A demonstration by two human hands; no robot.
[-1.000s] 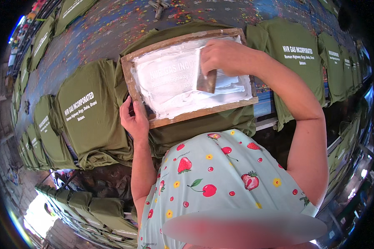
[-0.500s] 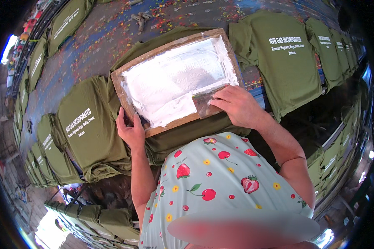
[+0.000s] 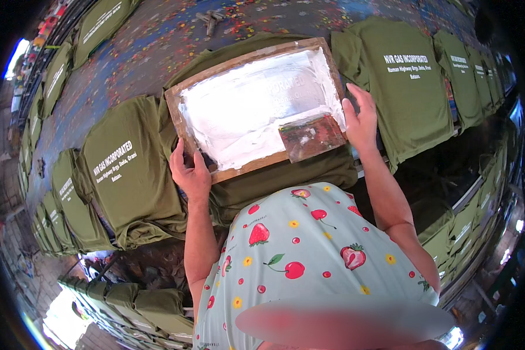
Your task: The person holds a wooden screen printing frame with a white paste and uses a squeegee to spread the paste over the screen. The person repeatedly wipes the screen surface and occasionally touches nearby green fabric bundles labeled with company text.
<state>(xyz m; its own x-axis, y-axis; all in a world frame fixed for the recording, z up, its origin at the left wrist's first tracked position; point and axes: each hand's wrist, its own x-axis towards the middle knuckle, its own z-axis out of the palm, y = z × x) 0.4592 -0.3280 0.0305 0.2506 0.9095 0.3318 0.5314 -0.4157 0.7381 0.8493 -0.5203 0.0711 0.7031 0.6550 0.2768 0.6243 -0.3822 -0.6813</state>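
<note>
A wooden-framed printing screen [image 3: 175, 114], its mesh smeared with white ink [image 3: 227, 108], lies over an olive green shirt [image 3: 280, 182]. My left hand [image 3: 191, 173] grips the frame's lower left corner, with the thumb and fingers on either side of the rail. At the right rail, my right hand [image 3: 361, 121] is open and empty, its thumb beside the wood and its fingers apart. A flat, dark, paint-stained squeegee [image 3: 312, 138] rests across the lower right of the screen, untouched by either hand.
Printed olive shirts lie at left [image 3: 119, 169] and right [image 3: 407, 87], with several more beyond on both sides. The long, paint-speckled table [image 3: 151, 52] holds a small bundle of sticks [image 3: 210, 22]. More shirts [image 3: 160, 309] hang on a lower rack behind me at left.
My right hand has let go of the squeegee and moved right and up to the frame's right rail. My left hand stays at the lower left corner.
</note>
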